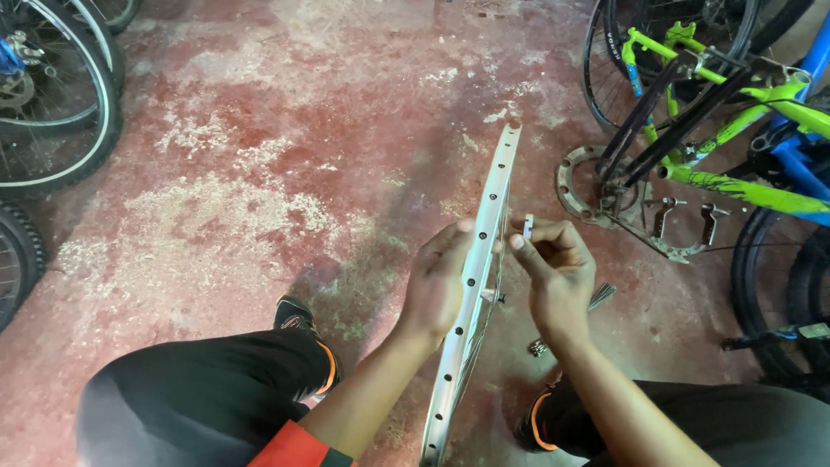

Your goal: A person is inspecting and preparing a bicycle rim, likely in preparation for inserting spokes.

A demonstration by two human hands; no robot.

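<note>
The bare wheel rim (474, 285) is steadied edge-on by the gripping left hand (438, 281) so the small spoke tool (528, 227) pinched in the right hand (553, 259) can be worked beside it.

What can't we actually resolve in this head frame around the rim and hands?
- Small pale part pinched in the right hand: too small to identify.
- Left hand fingers: hidden behind the silver rim it grips.
- Rim's lower end: cut off by the bottom edge.
- Small metal bits on the floor near the right wrist: too small, partly covered by the forearm.
- Green bicycle: cut off by the right and top edges.
</note>
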